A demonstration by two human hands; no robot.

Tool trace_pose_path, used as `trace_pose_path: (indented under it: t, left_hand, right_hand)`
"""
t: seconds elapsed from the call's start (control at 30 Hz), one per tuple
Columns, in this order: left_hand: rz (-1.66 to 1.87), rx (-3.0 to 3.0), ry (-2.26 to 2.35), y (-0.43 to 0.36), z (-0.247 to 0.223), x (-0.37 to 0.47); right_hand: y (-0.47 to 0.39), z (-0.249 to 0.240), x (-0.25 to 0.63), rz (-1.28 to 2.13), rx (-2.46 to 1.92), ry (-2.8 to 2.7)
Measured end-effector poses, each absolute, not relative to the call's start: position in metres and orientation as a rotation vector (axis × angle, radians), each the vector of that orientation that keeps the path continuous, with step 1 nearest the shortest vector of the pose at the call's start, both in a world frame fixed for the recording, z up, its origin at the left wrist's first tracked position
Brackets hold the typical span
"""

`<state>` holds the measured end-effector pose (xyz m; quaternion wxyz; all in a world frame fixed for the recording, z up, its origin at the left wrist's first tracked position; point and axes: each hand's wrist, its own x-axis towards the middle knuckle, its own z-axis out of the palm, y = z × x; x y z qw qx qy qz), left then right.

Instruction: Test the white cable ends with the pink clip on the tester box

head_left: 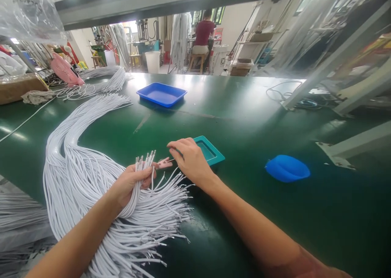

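My left hand (139,178) is closed round several white cables (140,196), their stripped ends pointing up past the fingers. They belong to a large bundle of white cables (88,168) that curves across the table. Just beyond the left fingertips, between the hands, is a small pink piece (165,163) whose kind I cannot make out. My right hand (192,159) is at its right side, thumb and fingers drawn together; what they pinch is mostly hidden. Partly behind the right hand lies a teal tray (216,155).
A blue tray (161,94) lies farther back on the green table (238,119). To the right are a blue bowl (287,168) and metal frame legs (351,147). A pink fan-like object (65,70) and more cables stand back left. A person (203,33) sits in the background.
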<state>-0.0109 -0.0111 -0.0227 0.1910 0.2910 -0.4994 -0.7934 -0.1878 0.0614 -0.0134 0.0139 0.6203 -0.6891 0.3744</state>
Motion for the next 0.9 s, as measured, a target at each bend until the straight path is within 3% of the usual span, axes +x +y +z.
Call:
trace_pose_path:
  t: [0.27, 0.4, 0.6, 0.9]
  left_hand:
    - [-2.088, 0.766, -1.568, -0.003, -0.020, -0.010]
    - [-1.870, 0.881, -1.427, -0.005, -0.022, -0.011]
    - [-1.790, 0.896, -1.563, 0.000, -0.022, -0.015]
    - [-2.036, 0.850, -1.452, -0.005, -0.021, -0.012]
  right_hand:
    - [0.064, -0.011, -0.165, 2.273, 2.020, -2.350]
    - [0.064, -0.015, -0.166, 2.324, 1.975, -2.349]
    - [0.065, -0.014, -0.167, 2.305, 1.949, -2.379]
    - [0.062, -0.017, -0.159, 3.384, 1.723, -2.246]
